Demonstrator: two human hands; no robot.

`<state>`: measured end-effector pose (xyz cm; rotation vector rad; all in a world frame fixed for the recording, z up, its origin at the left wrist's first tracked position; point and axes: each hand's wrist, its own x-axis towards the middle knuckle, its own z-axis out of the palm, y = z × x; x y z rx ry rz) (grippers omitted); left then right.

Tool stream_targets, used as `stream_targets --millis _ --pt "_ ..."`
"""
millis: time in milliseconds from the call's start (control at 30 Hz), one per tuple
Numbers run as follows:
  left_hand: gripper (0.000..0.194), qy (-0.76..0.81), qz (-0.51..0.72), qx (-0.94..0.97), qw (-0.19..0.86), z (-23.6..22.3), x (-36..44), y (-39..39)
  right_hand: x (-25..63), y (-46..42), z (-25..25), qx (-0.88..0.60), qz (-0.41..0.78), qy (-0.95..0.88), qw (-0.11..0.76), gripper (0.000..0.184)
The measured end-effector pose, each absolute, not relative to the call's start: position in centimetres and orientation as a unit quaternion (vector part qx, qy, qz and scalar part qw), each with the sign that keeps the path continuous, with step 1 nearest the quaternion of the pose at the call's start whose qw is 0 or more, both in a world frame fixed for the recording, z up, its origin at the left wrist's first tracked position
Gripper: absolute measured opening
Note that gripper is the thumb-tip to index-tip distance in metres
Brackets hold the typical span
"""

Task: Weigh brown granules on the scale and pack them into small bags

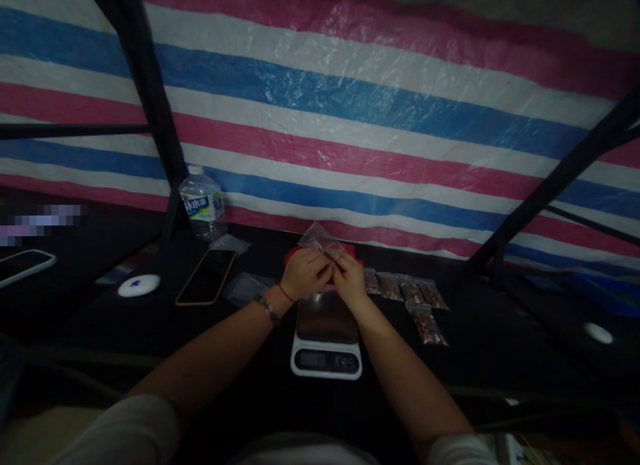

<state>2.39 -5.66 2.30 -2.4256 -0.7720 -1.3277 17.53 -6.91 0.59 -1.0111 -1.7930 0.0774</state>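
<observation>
My left hand (304,273) and my right hand (350,278) meet above a small white kitchen scale (326,338) on the dark table. Both pinch the same small clear plastic bag (318,238), fingers closed on its lower edge. A red container (295,253) sits just behind my hands, mostly hidden by them. To the right of my right hand lie several small clear bags filled with brown bits (406,291), in a row, with one more (428,326) nearer to me.
A water bottle (203,205) stands at the back left by a black pole (145,85). A phone (207,276) lies face up left of the scale, empty clear bags (245,286) beside it. Another phone (23,265) and a white disc (139,285) lie further left. Striped tarp (380,98) behind.
</observation>
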Motion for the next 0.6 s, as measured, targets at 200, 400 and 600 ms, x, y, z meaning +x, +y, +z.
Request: stream_targets --millis 200,400,600 --pt "0.021 -0.229 -0.400 -0.885 0.074 3.2 0.7 -5.5 17.8 -6.9 0.9 -0.488 0.060 -0.696 0.523 0.019" --pt "0.060 -0.261 -0.342 -0.901 0.053 3.3 -0.6 -4.5 17.1 -7.1 1.1 -0.431 0.094 -0.760 0.478 0.020" --pt "0.048 -0.332 -0.386 -0.858 0.065 4.5 -2.1 -3.5 17.6 -7.1 1.1 -0.396 0.121 -0.697 0.585 0.019"
